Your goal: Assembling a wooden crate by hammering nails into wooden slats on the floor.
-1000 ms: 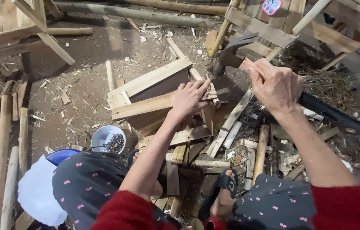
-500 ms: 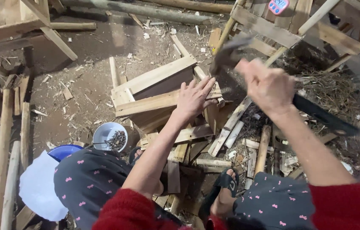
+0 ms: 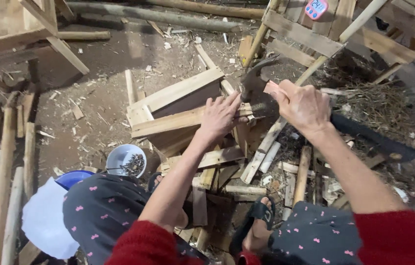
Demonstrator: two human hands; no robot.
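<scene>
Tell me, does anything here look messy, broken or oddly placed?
Yes. Wood scraps and splinters litter the ground around the wooden frame under the left hand. The right hand grips a hammer near the head, not the handle end. The bowl of nails stands upright, unspilled.

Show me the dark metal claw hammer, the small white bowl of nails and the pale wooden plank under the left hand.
dark metal claw hammer (image 3: 252,84), head view, on its head
small white bowl of nails (image 3: 119,156), head view, inner wall
pale wooden plank (image 3: 168,122), head view, top face

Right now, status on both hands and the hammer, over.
Left hand flat on the wooden slat, pressing it to the crate. Right hand gripping the hammer, head at the slat's end. Left fingers close to the hammer head.
</scene>
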